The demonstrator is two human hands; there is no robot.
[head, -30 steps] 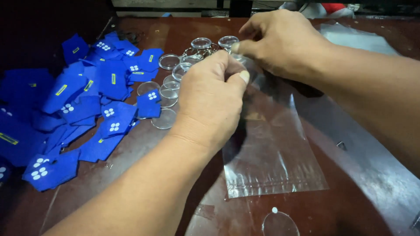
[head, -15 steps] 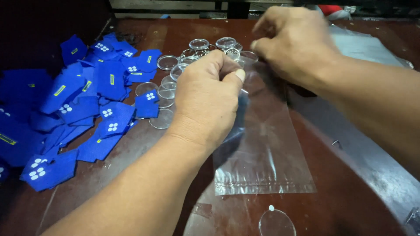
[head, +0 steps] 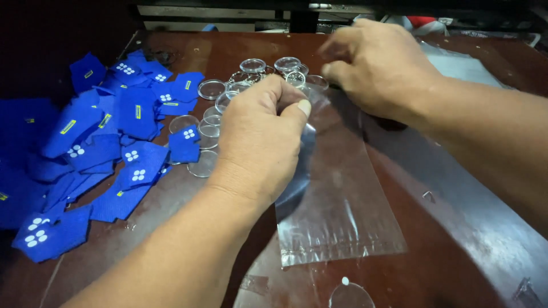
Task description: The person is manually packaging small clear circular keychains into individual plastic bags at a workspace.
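The left hand point(head: 260, 137) pinched the top edge of the clear plastic bag point(head: 337, 205) between its fingers, the limp, slippery, featherweight film trailing below them across the bench point(head: 456, 239), while the right hand point(head: 379, 71) hovered beyond, fingers loosely curled, seemingly empty.

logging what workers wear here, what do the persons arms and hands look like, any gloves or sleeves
Both are bare. The left hand and right hand wear no gloves, rings or watch that show, and both forearms are uncovered as far as the frame reaches. Nails are short and unpainted.
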